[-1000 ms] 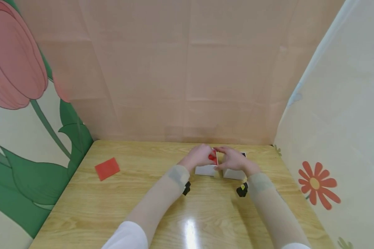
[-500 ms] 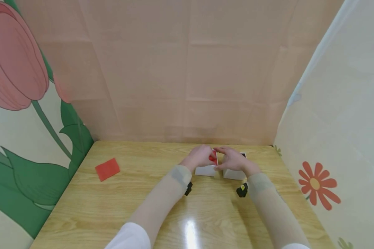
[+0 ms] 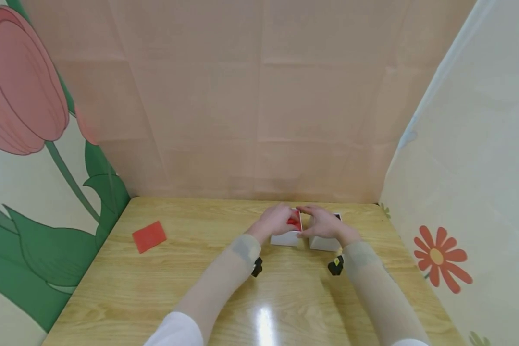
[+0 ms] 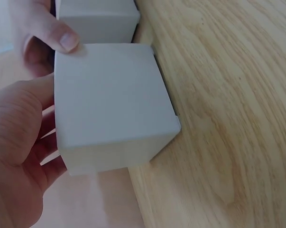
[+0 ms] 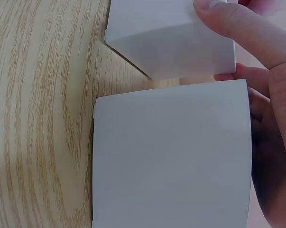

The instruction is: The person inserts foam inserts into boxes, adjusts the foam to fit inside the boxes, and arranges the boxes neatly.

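Two small white boxes stand side by side near the table's back edge. Over the open top of the left white box (image 3: 285, 239), my left hand (image 3: 273, 222) reaches in, its fingertips hidden in the left wrist view. Something red (image 3: 293, 222) shows inside that box beside those fingers; its kind is unclear. My right hand (image 3: 323, 224) steadies the same box by its right rim, the thumb on the front face and fingers on the far side. Beneath the right hand stands the right white box (image 5: 171, 156), dark at its top opening (image 3: 338, 216).
A flat red rectangular piece (image 3: 149, 237) lies on the wooden table (image 3: 190, 269) at the left. A peach backdrop (image 3: 251, 96) rises behind the table, with flower-printed sheets on both sides. A black wrist camera (image 3: 336, 265) hangs below the right wrist.
The left hand makes small shifts at the box's opening, its wrist now slightly further left. The right hand keeps its hold, and both boxes stay put.
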{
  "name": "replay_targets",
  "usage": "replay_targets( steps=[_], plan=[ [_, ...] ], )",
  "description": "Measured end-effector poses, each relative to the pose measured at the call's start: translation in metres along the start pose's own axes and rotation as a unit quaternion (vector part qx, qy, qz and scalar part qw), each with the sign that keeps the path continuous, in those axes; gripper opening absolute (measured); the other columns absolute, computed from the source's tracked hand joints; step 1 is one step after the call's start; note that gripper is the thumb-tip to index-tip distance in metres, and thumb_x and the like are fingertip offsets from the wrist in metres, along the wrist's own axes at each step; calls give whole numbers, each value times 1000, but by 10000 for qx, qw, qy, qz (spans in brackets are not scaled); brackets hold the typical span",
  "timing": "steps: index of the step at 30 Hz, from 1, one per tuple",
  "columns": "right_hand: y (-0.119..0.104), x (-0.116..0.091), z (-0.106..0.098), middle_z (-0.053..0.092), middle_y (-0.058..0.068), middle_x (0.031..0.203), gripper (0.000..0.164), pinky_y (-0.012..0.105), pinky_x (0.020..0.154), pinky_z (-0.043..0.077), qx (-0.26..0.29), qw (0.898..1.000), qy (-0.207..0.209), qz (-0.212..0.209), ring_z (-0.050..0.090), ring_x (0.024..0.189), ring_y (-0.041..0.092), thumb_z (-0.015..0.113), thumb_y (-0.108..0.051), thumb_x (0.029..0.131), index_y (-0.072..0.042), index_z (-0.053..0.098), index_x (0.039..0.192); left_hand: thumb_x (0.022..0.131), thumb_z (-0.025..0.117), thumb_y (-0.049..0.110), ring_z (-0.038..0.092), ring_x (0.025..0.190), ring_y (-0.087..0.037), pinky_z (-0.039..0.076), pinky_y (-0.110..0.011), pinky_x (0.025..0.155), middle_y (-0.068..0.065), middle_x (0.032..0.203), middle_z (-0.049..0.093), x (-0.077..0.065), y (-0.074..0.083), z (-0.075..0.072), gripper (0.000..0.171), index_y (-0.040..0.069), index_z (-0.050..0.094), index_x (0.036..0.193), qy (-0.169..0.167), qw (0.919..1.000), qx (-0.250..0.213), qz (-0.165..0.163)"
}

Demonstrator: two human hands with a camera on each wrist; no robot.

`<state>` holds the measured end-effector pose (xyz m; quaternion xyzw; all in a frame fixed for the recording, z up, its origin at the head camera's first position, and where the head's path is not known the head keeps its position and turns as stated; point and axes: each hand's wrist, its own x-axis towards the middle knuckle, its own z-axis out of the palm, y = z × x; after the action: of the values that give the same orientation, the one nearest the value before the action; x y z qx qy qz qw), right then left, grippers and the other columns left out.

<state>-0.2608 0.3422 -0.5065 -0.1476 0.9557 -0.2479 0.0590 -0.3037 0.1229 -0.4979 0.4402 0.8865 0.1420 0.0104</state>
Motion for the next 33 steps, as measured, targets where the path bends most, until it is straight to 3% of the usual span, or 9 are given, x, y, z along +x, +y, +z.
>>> replay_targets(
  steps=[1,8,10,17,20,26,33],
  plan=[
    [0,1,0,41,22,165,106,64,113,41,-4,10000,6,-3,54,135,38,94,-52,79,-13,44,165,102,77,33,66,97,-7,54,-26,83,15,101,73,-2,-2,0,9,29,84,104,33,10000,21,47],
    [-1,5,2,39,22,167,105,66,112,42,43,10000,-69,36,65,113,34,94,-50,80,-15,43,165,104,74,34,64,123,-16,50,-31,107,2,133,70,-26,-19,1,28,19,81,126,499,9985,7,215],
    [0,5,1,39,21,167,105,66,112,42,-39,9999,-78,77,60,127,36,93,-51,80,-17,43,165,105,72,35,62,128,-18,47,-33,111,0,138,68,-38,-25,0,32,18,79,131,654,9975,-77,266],
    [6,5,0,40,20,166,107,66,114,40,-181,9994,-4,310,45,146,43,94,-54,78,-19,43,166,107,69,31,51,143,-29,41,-48,118,-8,154,57,-87,-63,-1,40,14,70,143,1362,9881,-672,244],
    [8,4,-1,40,20,167,107,66,114,39,-216,9991,-11,351,44,146,43,93,-56,78,-21,43,166,107,70,31,50,144,-32,42,-52,117,-10,156,54,-112,-85,2,45,14,66,148,1600,9835,-848,-41],
    [12,1,-3,41,20,165,107,67,113,41,-278,9991,3,332,47,143,43,93,-56,77,-19,44,165,103,76,26,45,147,-37,39,-58,117,-16,159,49,-170,-128,7,58,10,57,155,1631,9761,-1238,-727],
    [11,1,-2,41,20,166,108,66,111,43,-242,9991,11,345,53,134,39,94,-56,77,-20,44,165,98,80,23,46,144,-46,38,-64,115,-25,157,49,-236,-174,-8,64,2,56,154,1802,9696,-1165,-1176]
  ],
)
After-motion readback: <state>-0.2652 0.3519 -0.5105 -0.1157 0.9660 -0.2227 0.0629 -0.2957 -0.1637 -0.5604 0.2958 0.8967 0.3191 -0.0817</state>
